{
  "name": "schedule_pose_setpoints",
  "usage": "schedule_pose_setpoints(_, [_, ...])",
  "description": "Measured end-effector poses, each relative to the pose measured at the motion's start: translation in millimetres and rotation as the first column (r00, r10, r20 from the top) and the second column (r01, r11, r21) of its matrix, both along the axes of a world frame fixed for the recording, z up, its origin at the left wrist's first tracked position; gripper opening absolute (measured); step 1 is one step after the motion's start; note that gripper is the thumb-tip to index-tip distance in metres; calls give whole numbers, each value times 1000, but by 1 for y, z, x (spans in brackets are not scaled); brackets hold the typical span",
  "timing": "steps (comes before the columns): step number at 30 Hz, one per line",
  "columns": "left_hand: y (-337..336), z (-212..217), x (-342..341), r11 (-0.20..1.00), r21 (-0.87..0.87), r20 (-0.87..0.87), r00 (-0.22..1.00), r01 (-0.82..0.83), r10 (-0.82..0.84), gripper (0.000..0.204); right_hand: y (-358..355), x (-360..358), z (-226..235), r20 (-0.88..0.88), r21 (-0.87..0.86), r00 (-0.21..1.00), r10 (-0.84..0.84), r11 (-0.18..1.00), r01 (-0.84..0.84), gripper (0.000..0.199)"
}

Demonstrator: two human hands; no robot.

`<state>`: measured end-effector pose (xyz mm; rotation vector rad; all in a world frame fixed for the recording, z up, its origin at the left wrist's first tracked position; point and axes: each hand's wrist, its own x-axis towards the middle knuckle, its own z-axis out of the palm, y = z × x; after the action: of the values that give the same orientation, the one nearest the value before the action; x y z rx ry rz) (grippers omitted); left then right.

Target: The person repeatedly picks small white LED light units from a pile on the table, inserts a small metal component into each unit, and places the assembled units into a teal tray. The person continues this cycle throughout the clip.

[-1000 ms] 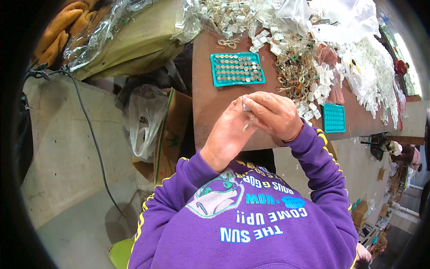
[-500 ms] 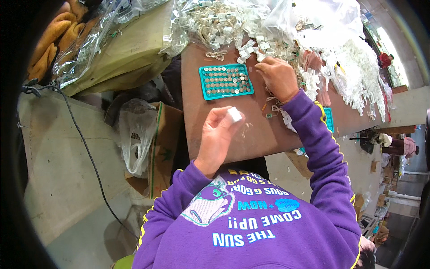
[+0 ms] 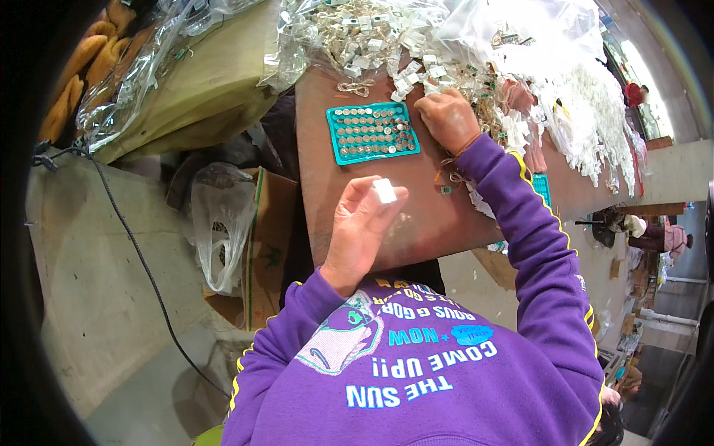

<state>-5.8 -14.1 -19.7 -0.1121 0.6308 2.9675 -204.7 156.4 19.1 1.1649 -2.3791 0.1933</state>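
My left hand point(image 3: 362, 223) hovers above the near part of the brown table point(image 3: 416, 215), pinching a small white tag point(image 3: 384, 190) between thumb and fingertips. My right hand point(image 3: 448, 119) is stretched further out, fingers curled down into the heap of small white-tagged metal pieces point(image 3: 416, 70) just right of a teal tray point(image 3: 372, 132). The tray holds several rows of small round metal parts. What the right fingers grip is hidden under the hand.
Clear plastic bags point(image 3: 520, 37) with more white pieces fill the table's far and right side. A second teal tray point(image 3: 541, 187) peeks out beyond my right sleeve. An open cardboard box point(image 3: 264, 245) with a plastic bag point(image 3: 216, 223) stands left of the table; a black cable point(image 3: 141, 260) crosses the floor.
A second ago both hands were together over the table middle. The right hand has since reached out to the heap beside the tray, while the left stayed back holding the white tag.
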Motion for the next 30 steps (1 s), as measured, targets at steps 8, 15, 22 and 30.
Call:
schedule_pose_setpoints(8, [-3,6,0,982,176,-24,998,64,-61,22,27,109,62,860,-507,220,461,720,473,9])
schedule_pose_setpoints(15, [8,9,2,969,219,41,991,113,-125,22,14,163,20,827,-540,227,514,617,573,13])
schedule_pose_setpoints(22, [15,5,1,963,269,104,993,31,-61,23,6,175,0,750,-645,554,361,587,490,12])
schedule_pose_setpoints(30, [11,15,-3,984,163,-2,997,76,-76,21,12,156,6,725,-660,624,291,553,508,8])
